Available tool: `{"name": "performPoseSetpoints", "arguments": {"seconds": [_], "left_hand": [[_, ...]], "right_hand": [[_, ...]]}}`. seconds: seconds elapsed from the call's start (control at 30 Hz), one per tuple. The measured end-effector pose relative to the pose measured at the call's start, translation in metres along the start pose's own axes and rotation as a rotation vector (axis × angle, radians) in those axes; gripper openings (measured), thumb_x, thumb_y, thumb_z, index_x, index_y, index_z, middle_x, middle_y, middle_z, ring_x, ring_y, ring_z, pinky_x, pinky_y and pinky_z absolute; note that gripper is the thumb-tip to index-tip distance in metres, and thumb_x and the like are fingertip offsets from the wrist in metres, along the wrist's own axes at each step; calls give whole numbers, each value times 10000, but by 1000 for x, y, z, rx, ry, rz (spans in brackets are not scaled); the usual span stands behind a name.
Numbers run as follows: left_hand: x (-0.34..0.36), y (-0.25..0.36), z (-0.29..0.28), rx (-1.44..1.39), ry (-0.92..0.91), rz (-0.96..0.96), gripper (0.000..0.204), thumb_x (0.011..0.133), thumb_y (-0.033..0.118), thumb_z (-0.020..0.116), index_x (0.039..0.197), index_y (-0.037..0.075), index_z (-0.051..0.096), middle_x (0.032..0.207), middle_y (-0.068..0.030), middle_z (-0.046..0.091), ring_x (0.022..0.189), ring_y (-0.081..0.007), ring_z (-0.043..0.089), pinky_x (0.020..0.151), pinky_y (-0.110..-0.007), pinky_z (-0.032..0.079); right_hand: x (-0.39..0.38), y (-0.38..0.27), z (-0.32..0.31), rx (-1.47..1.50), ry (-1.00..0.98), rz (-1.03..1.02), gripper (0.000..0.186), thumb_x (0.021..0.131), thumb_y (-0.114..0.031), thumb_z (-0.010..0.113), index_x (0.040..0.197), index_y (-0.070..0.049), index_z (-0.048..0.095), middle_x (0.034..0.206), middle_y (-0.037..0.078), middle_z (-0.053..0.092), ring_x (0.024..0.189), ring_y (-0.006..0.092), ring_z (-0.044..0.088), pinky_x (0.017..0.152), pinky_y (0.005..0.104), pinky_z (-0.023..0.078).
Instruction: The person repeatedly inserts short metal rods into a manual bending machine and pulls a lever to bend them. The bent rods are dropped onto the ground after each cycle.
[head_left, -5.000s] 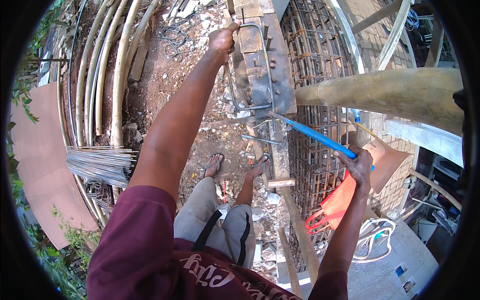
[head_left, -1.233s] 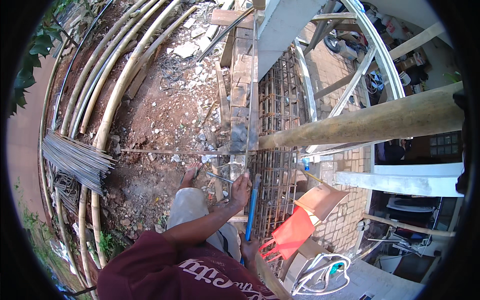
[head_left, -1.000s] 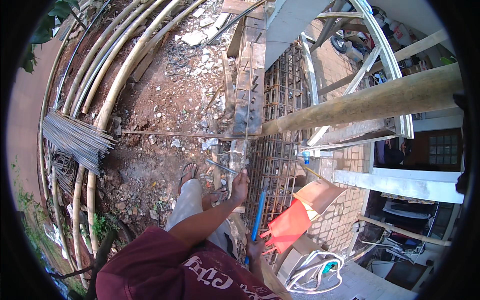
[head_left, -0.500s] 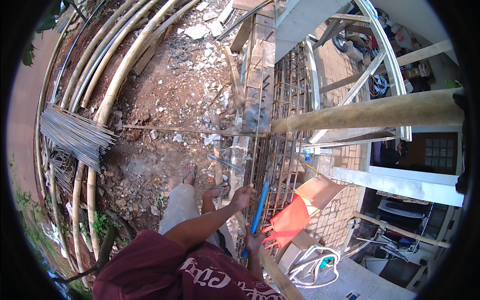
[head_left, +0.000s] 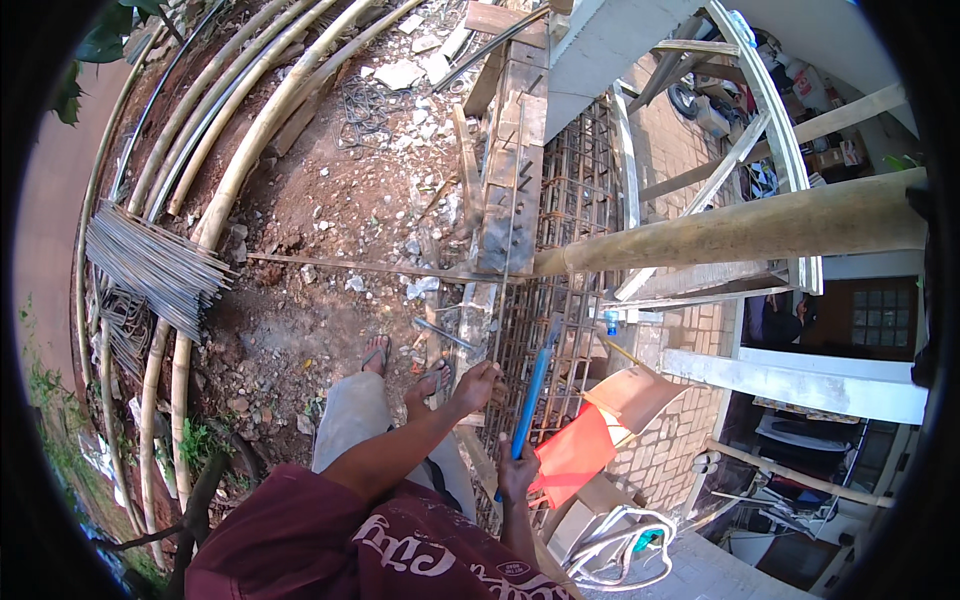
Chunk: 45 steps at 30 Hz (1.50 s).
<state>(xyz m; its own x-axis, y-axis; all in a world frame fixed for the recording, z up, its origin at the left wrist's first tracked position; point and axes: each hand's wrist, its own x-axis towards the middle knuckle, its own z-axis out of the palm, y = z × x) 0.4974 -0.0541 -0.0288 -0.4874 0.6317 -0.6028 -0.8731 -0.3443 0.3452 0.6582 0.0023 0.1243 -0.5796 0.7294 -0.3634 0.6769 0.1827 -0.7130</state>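
My left hand (head_left: 478, 386) is closed around the near end of a thin steel rod (head_left: 504, 300). The rod runs away from me to a wooden bench (head_left: 494, 232) with upright metal pins. In my right hand (head_left: 517, 472) is a long blue-handled tool (head_left: 531, 398), gripped near its lower end. Its narrow grey metal tip points away from me, above a cage of rusty rebar (head_left: 575, 200). The tool's tip stands apart from the rod.
A bamboo pole (head_left: 740, 225) crosses from the bench to the right. Cut steel rods (head_left: 155, 262) lie across bamboo at the left. A metal bar (head_left: 443, 333) is near my feet. Orange-red sheeting (head_left: 578, 455) and a pale coiled hose (head_left: 625, 550) lie at the lower right.
My right hand has moved slightly forward, and the blue tool's tip now reaches farther away. The rod has shifted slightly toward me and left, with my left hand still closed at its end.
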Motion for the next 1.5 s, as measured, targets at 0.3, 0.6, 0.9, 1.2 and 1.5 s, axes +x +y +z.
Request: {"name": "performPoseSetpoints", "arguments": {"seconds": [0.3, 0.6, 0.9, 1.2, 1.5], "left_hand": [[-24, 29, 19, 200, 147, 58, 365, 1141, 391, 559, 1146, 38, 656, 815, -128, 720, 618, -241, 721, 556, -405, 621], [-23, 35, 10, 509, 225, 21, 444, 1168, 436, 475, 1171, 16, 620, 785, -104, 695, 605, -197, 689, 590, -349, 569], [-28, 32, 5, 547, 264, 79, 452, 1157, 480, 494, 1166, 66, 675, 748, -54, 659, 632, -141, 625, 603, -322, 506], [-31, 34, 11, 417, 289, 12, 463, 1157, 486, 485, 1150, 71, 690, 751, -50, 652, 604, -145, 620, 600, -323, 515], [-27, 31, -1, 567, 315, -38, 478, 1153, 479, 491, 1159, 84, 759, 889, -94, 726, 780, -156, 707, 708, -299, 565]], "right_hand": [[46, -13, -49, 44, -82, 8, 376, 987, -312, 826, 794, -51, 636, 637, -29, 516, 598, 79, 469, 553, 312, 406], [108, -12, -53, -161, -216, 127, 471, 1000, -482, 762, 870, -40, 666, 653, 13, 507, 627, 112, 483, 594, 356, 409], [231, -37, -69, -256, -420, -137, 497, 1006, -522, 754, 877, -48, 675, 698, -26, 445, 664, 101, 407, 604, 335, 352], [352, -103, -88, -654, -496, -324, 625, 925, -684, 744, 865, -62, 748, 657, 114, 637, 639, 255, 615, 665, 448, 486], [347, -63, -59, -713, -438, -308, 730, 921, -787, 658, 835, -70, 763, 645, 161, 663, 675, 362, 687, 696, 500, 517]]}}
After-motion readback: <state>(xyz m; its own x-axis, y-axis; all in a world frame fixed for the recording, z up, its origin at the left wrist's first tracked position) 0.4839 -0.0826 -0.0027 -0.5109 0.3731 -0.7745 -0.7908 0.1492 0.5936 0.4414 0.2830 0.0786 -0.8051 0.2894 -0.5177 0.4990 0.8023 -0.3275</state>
